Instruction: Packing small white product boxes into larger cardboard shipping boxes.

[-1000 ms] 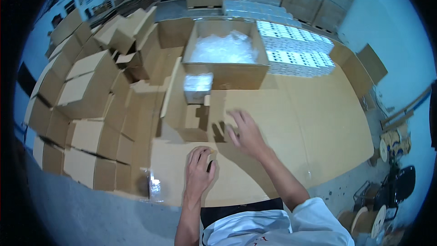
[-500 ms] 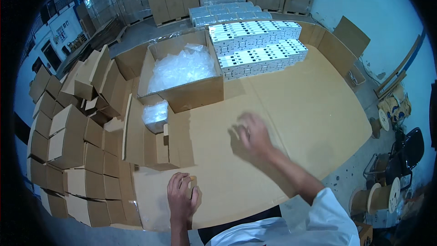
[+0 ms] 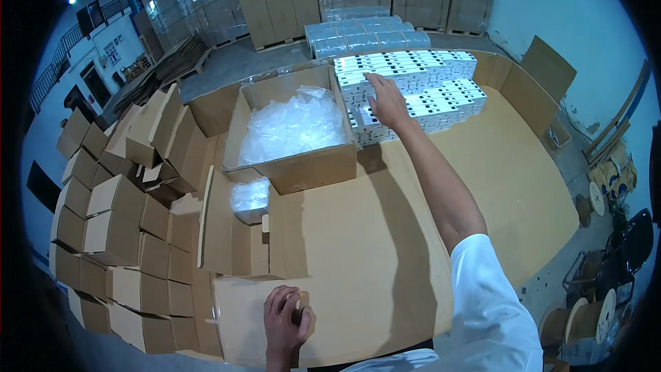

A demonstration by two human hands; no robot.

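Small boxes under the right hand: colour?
White with dark markings, the small boxes under the right hand; head view.

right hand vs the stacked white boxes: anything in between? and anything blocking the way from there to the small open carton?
No gap: the right hand already lies on the stack of white boxes. Between the stack and the small open carton stands the large open carton full of clear plastic bags; a box would have to go over or around it.

The person wears a white short-sleeved shirt, with bare forearms and bare, gloveless, ringless fingers.
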